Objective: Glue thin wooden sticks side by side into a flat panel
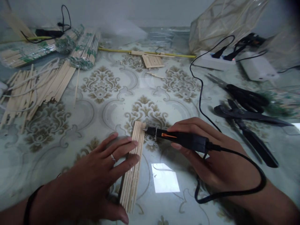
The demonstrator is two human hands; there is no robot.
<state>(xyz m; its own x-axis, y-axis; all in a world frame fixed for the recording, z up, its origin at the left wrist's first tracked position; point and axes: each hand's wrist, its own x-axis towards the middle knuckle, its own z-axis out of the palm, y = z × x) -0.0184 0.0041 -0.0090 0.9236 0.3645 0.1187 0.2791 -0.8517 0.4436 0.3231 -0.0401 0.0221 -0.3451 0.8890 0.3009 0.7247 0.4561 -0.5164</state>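
Observation:
A narrow panel of pale wooden sticks (137, 147), laid side by side, rests on the patterned table cover. My left hand (98, 168) lies across it with fingers spread, fingertips on the sticks and the thumb by the near end. In my right hand (201, 147) is a slim black corded rotary tool (182, 139) with an orange switch. Its metal tip points left and meets the right edge of the panel close to the far end. The tool's cable loops over the back of my right hand.
Loose sticks (51, 84) and plastic-wrapped stick bundles (84, 47) lie at the left. A small stick panel (153, 61) sits at the back. To the right are scissors (243, 93), black-handled pliers (246, 125) and a white power strip (213, 61) with plugs and cables.

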